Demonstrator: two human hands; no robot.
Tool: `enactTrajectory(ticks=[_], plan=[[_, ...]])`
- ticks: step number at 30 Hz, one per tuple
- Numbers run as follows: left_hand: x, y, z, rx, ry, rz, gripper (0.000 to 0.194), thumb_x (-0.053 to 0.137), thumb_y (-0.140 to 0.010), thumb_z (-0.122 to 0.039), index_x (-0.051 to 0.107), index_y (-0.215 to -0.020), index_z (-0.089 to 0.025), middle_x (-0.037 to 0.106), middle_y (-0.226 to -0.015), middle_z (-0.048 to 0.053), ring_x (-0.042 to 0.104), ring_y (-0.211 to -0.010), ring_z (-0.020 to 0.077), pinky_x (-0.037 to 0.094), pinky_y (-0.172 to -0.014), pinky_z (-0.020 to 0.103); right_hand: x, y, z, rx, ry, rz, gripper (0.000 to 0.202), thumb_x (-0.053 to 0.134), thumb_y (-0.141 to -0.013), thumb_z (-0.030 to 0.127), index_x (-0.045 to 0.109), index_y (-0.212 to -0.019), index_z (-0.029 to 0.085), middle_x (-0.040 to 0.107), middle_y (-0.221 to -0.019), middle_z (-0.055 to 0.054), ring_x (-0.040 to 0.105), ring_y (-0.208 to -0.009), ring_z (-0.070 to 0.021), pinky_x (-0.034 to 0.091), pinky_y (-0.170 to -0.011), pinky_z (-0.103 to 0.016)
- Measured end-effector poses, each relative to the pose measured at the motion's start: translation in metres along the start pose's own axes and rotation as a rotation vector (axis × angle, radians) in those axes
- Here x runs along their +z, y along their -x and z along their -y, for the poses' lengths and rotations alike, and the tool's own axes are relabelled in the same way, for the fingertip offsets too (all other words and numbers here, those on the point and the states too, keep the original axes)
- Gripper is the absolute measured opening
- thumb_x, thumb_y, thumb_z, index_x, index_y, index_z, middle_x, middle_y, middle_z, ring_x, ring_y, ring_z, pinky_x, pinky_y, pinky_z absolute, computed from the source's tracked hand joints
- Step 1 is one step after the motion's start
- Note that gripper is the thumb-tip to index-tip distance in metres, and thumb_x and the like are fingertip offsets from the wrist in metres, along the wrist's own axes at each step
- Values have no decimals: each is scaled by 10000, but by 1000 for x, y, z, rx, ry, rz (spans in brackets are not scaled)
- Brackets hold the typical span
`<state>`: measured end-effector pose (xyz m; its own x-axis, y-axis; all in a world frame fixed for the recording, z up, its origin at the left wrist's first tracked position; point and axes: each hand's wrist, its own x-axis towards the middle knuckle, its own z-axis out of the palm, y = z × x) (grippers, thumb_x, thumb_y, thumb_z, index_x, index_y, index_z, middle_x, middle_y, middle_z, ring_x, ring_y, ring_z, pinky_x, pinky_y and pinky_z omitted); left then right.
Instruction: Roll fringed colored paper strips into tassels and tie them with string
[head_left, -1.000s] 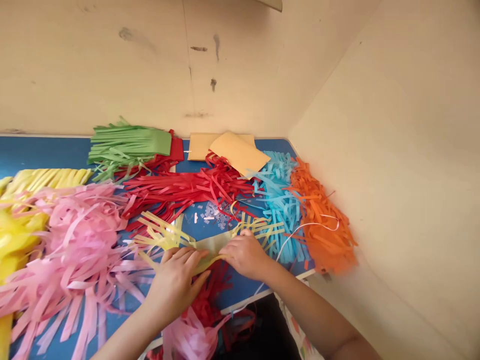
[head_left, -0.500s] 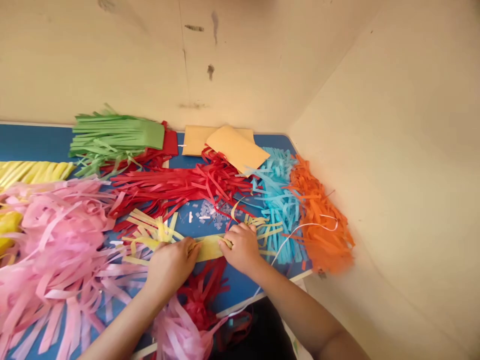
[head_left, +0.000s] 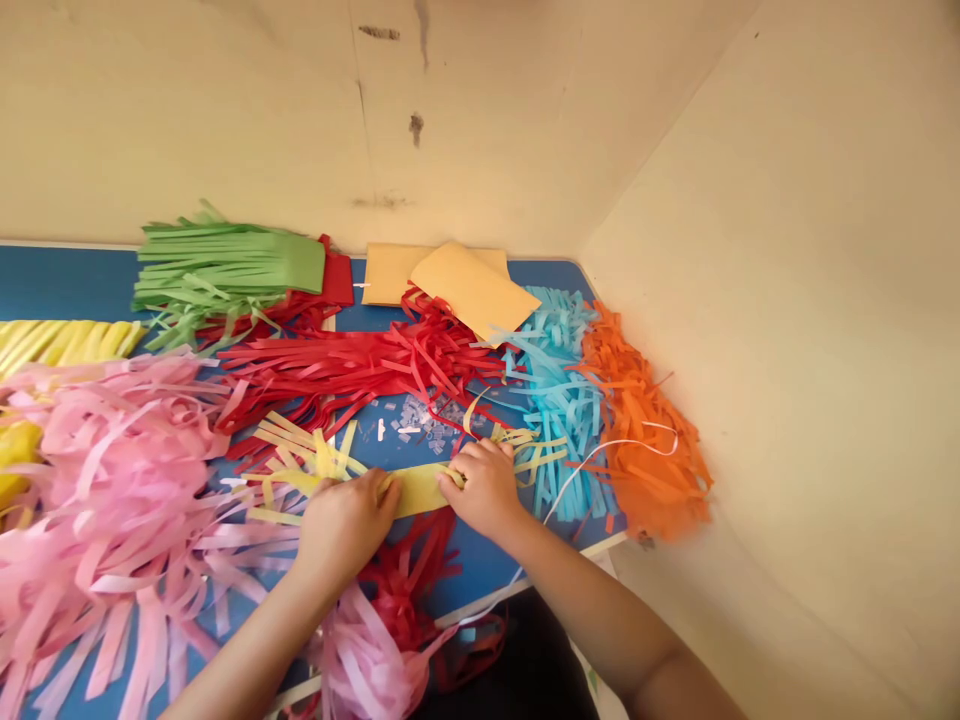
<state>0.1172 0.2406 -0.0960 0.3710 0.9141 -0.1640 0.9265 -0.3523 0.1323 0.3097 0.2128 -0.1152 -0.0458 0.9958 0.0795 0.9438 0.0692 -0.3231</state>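
Between my two hands stretches a piece of yellow fringed tissue paper (head_left: pixel 419 491), its uncut middle band flat and its cut strips spreading out beyond both fists. My left hand (head_left: pixel 346 520) is closed around the band's left part. Closed on its right part is my right hand (head_left: pixel 484 485). Just past the paper, small clear plastic bits (head_left: pixel 433 418) lie scattered on the blue table (head_left: pixel 480 560). Red fringed paper (head_left: pixel 352 370) lies behind them, and a smaller red bunch (head_left: pixel 405 585) sits below the yellow band.
Pink fringe (head_left: pixel 127 450) heaps up on the left, near yellow fringe (head_left: pixel 67 342). Green fringe (head_left: pixel 225 265) and folded yellow-orange sheets (head_left: pixel 472 290) lie by the wall. Light blue (head_left: pixel 559 400) and orange fringe (head_left: pixel 645 440) cover the right end, crossed by a white string (head_left: pixel 585 465).
Both hands keep their hold on the yellow paper in nearly the same place. Its middle band looks slightly turned, facing up more. The view has shifted a little.
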Motion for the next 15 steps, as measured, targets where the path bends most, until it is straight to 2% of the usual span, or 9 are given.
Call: enactTrajectory(ticks=[2,4,6,8,9,11,15], plan=[[3,1,1,11,-4,-58,367,386,-946,-364,662,-811,-162,717,-708,102,666,-658,267,429,-687,370,-2,1,0,11,-12,-29,235,731,-807,347,611,-663,206,634,-725,5,527,-787,-186,255,-747,-350],[4,2,4,19,-11,-148,319,436,-938,-364,659,-983,-140,726,-906,141,667,-836,295,433,-773,405,-4,3,-1,29,0,-122,196,750,-797,363,631,-781,208,663,-863,-21,540,-847,-206,271,-777,-361],[5,2,7,148,-23,-249,262,475,-927,-299,641,-1069,-156,688,-1074,156,622,-988,312,411,-861,445,-8,6,-1,10,53,-234,228,742,-814,360,636,-944,205,652,-1081,-73,535,-972,-245,279,-826,-388],[4,3,10,366,-35,-290,187,488,-907,-195,660,-981,-203,686,-1032,103,606,-961,277,398,-891,442,-11,10,0,-91,122,-284,121,673,-876,280,632,-967,212,644,-1114,-78,521,-1015,-258,273,-865,-417],[3,4,11,473,-40,-286,193,486,-894,-146,662,-923,-218,688,-963,71,607,-907,249,401,-890,428,-13,12,1,-149,150,-273,25,622,-902,217,631,-925,214,657,-1051,-65,523,-990,-250,270,-876,-427],[-1,6,10,585,-51,-252,205,487,-871,-102,655,-863,-221,672,-851,36,605,-837,223,401,-908,425,-16,15,4,-258,172,-197,144,532,-920,116,618,-846,204,663,-932,-45,527,-910,-226,279,-885,-427],[-10,13,5,624,-89,-237,124,532,-823,-146,647,-856,-179,656,-812,60,611,-839,263,352,-984,529,-20,18,7,-472,54,37,127,558,-846,147,622,-955,160,663,-975,-82,545,-896,-226,343,-881,-384]])
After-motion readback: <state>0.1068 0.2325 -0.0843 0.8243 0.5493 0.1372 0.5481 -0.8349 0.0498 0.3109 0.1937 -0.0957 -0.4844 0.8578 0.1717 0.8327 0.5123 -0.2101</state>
